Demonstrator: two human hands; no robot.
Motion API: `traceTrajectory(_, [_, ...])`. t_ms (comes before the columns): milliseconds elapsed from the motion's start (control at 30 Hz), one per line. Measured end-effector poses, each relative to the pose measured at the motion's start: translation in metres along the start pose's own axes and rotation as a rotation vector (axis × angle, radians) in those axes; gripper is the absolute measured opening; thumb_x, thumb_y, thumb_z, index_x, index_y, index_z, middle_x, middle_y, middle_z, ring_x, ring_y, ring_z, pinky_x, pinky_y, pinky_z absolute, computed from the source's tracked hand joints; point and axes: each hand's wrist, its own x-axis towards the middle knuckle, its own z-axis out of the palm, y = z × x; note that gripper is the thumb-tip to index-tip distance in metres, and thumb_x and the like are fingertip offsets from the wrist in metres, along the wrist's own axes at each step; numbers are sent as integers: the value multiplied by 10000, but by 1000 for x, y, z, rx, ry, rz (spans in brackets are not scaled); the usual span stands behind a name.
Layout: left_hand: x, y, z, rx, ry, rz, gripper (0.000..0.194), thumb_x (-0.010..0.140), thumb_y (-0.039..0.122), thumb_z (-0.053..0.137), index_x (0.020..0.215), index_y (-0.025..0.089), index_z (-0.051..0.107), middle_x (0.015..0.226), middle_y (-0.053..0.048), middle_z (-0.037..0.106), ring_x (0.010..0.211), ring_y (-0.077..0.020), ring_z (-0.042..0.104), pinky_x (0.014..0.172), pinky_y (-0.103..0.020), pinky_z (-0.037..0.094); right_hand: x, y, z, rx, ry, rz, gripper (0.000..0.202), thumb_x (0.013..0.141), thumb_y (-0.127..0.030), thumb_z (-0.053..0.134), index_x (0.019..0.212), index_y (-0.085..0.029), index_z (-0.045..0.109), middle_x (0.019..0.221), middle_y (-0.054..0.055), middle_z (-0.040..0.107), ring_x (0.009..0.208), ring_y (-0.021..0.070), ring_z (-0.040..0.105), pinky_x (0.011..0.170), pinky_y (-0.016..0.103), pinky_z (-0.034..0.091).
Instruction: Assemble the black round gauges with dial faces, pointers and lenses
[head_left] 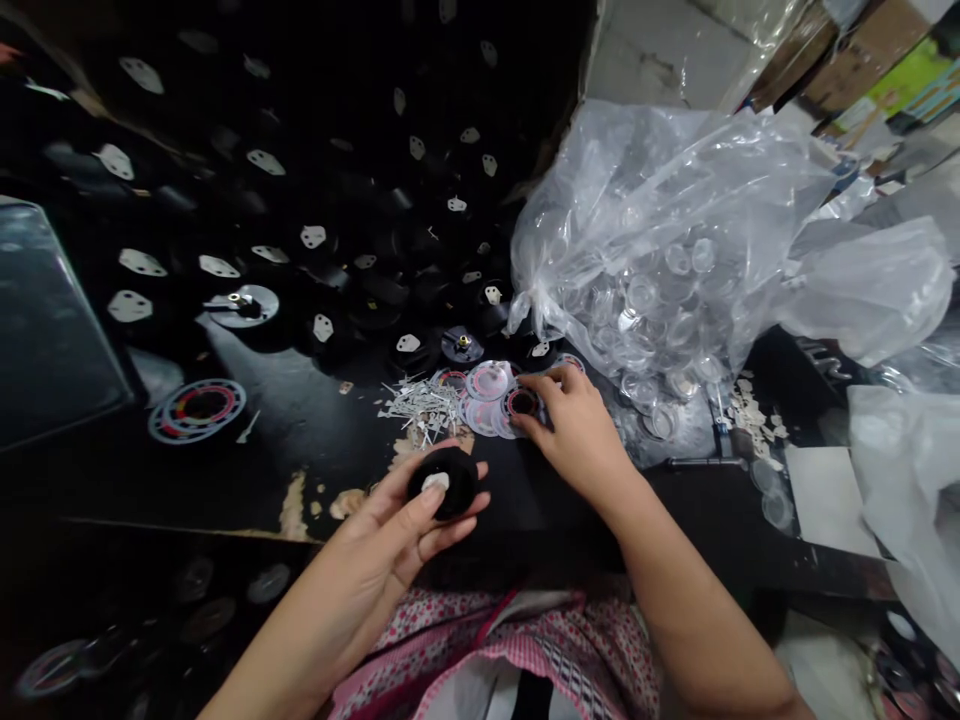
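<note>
My left hand is wrapped round a black round part, its thumb on the small white piece at the centre. To the right, the fingertips of my right hand pinch the edge of a printed ring disc on the dark table. Beside and partly under that disc lie more overlapping printed discs. Left of them is a pile of small grey pins, just beyond my left hand.
Many black parts with white plates fill the back. A plastic bag of clear round caps stands at the back right. More ring discs lie at left, a white card at right.
</note>
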Motion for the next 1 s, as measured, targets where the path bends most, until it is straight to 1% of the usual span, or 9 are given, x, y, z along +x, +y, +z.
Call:
traceTrajectory(167, [-3,-4,5,-123,-6,44,315,939,400,646,1220,282,727,1243,-69,756,1050,-185,730,846,-237,601,-1,3,6,92,102,-31,305,894,-217,674,1198,-196,663,1215,139,586,1152,297,573,1001,498,475])
traceTrajectory(267, [-2,-5,7,-155,27,36,351,928,450,640,1209,262,734,1208,-90,767,994,-207,741,795,-266,617,-8,-2,6,404,139,33,84,890,-187,638,969,-188,670,1011,83,646,983,226,628,907,403,522])
traceTrajectory(333, [1,-5,10,-169,32,15,359,906,480,656,1164,249,753,1189,-97,772,955,-222,747,762,-283,625,-13,-7,5,704,71,142,34,887,-234,629,897,-205,615,842,18,639,775,168,633,748,327,548])
traceTrajectory(400, [5,-4,13,-198,44,13,345,900,508,652,1105,257,769,1163,-82,781,943,-218,747,756,-283,626,-18,-12,5,989,-29,236,138,874,-276,632,987,-216,579,824,-16,618,634,122,614,638,281,542])
traceTrajectory(500, [9,-3,17,-205,92,106,324,938,499,606,1088,261,766,1177,-61,775,1023,-205,725,814,-266,612,-26,-18,4,1187,-120,253,345,864,-248,621,1198,-239,535,1015,7,619,594,88,644,651,280,556])
traceTrajectory(600, [9,-4,20,-154,73,192,270,961,416,604,1112,252,756,1237,-54,749,1119,-212,692,904,-296,596,-30,-22,1,1126,-86,216,254,885,-251,608,1139,-231,608,1027,19,659,679,113,670,691,288,553])
traceTrajectory(767, [6,-14,24,-86,12,168,235,894,373,709,1103,287,774,1261,-30,743,1179,-242,680,971,-338,585,-34,-36,-4,851,117,136,91,911,-234,631,989,-224,677,906,5,710,841,148,648,784,286,523])
traceTrajectory(867, [6,-20,23,-8,50,181,283,867,413,735,1134,325,768,1348,-22,700,1283,-282,615,986,-365,583,-35,-44,-4,781,99,82,49,917,-215,626,955,-225,656,909,4,697,809,141,632,752,277,506])
traceTrajectory(1000, [7,-24,17,91,20,206,329,881,421,719,1205,364,738,1409,-5,659,1324,-294,580,1038,-395,551,-34,-44,-5,774,46,101,31,902,-215,640,891,-222,612,873,-5,659,777,133,605,714,267,486])
